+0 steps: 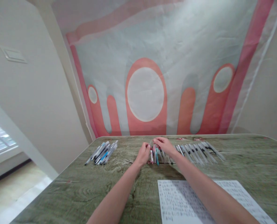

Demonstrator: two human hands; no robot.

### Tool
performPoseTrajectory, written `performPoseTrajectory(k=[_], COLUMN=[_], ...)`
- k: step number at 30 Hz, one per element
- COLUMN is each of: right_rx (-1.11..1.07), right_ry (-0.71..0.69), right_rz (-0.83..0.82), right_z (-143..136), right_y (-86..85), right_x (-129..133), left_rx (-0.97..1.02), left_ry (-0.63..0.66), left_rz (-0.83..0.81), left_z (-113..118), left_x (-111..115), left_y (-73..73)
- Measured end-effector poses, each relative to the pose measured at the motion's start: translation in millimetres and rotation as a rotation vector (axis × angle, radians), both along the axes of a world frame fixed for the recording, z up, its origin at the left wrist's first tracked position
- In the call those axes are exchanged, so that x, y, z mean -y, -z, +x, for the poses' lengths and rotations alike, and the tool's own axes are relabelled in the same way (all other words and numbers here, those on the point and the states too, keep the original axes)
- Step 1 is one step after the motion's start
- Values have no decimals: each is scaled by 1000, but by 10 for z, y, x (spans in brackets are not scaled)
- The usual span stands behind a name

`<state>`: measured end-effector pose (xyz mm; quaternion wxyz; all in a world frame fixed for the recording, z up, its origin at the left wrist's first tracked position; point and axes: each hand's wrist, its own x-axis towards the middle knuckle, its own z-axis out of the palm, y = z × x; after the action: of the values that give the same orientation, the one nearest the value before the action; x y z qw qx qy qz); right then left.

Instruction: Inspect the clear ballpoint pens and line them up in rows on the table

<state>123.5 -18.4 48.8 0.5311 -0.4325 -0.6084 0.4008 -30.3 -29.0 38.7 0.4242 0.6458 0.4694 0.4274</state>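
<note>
Left hand point(143, 153), right hand point(162, 144) seemingly pinching one slender pale object point(150, 143), near far edge of green-brown wood-grained surface point(145, 193); best steadied lightly, clear of transparent plastic pens point(187, 152) rowed rightward.

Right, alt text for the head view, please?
Left hand and right hand nearly meet at the left end of a pen row on a table; anything pinched is too small to name. A pen pile lies farther left; a written sheet lies nearer, partly hidden by the right forearm.

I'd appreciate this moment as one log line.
left hand: beside pen row; right hand: at row's left end; pen pile: left of hands; text-covered sheet: beneath right forearm
</note>
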Motion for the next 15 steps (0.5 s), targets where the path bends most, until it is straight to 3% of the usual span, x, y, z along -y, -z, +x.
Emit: performPoseTrajectory(k=[2,7,15], right_rx=[-49,-80,39], right_ry=[-70,-88,-49], right_rz=[-36,-37,-9], right_z=[-88,-143,-84], right_y=[-30,-32,113], right_x=[65,127,35], left_rx=[-17,-72,-134], left_ry=[19,37,36], left_rz=[50,176,179], left_z=[11,18,14], left_x=[38,64,56], left_y=[4,34,58])
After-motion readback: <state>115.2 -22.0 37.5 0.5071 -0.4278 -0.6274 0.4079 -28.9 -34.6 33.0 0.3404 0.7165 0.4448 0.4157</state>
